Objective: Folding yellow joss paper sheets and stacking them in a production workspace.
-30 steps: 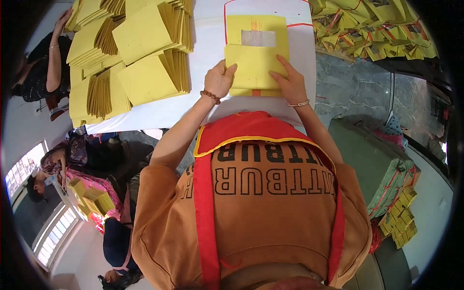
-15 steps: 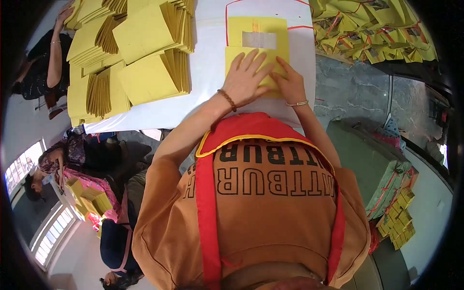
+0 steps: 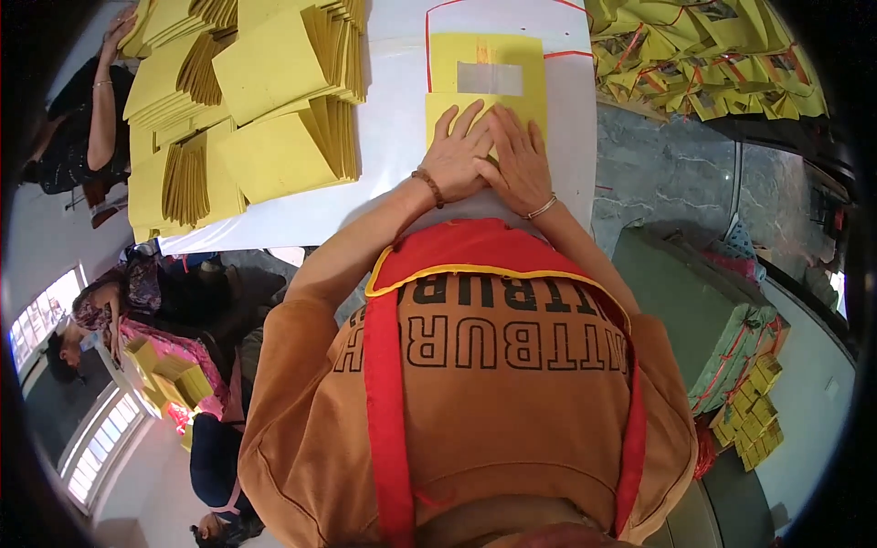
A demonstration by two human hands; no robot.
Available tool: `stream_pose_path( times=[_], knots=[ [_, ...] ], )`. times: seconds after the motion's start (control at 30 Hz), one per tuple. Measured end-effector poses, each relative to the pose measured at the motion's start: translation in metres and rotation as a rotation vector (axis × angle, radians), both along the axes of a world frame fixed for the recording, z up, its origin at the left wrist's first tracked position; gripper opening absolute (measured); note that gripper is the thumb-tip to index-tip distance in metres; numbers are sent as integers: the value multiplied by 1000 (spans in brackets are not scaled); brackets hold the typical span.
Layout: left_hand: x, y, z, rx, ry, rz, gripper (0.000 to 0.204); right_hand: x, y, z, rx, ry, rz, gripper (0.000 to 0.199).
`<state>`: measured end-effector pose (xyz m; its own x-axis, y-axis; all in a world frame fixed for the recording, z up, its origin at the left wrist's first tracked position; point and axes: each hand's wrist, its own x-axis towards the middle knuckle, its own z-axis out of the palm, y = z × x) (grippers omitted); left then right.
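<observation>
I see left hand (image 3: 459,155) and right hand (image 3: 519,160) open, palms flat, side by side on yellow paper sheet (image 3: 487,84), far-centre on white table (image 3: 393,137); probably folded; yellow stacks (image 3: 274,100) left.

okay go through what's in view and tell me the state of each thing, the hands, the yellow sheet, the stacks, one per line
Left hand: flat, palm down, pressing the yellow sheet.
Right hand: flat, palm down beside the left, touching it.
Yellow sheet: lying flat on the white table, lower part folded up.
Yellow stacks: piled, fanned, untouched at left.
Bundles: heaped at upper right, tied with red string.
</observation>
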<state>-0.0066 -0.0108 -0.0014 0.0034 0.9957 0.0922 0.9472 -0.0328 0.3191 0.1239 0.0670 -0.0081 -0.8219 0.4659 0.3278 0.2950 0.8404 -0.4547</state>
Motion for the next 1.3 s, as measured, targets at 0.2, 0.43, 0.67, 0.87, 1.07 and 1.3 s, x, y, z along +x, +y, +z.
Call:
stream_pose_path(
  times=[0.2,0.43,0.67,0.87,1.07,1.3],
  knots=[
    [-23,-1,-15,100,-1526,168,47,-10,-5,1,113,-213,-80,57],
    [-31,-21,6,90,-64,52,62,-10,-8,-4,158,-218,-55,57],
    [-32,-23,-2,-5,45,7,85,1,-3,-1,181,-253,-51,61],
    [-29,-22,6,17,96,8,82,16,6,-10,89,-249,-112,62],
    [-22,-17,2,160,233,-246,66,18,14,-20,-31,-150,-52,58],
    [5,-3,33,88,234,-40,49,22,37,-13,-924,539,-190,56]
  ],
)
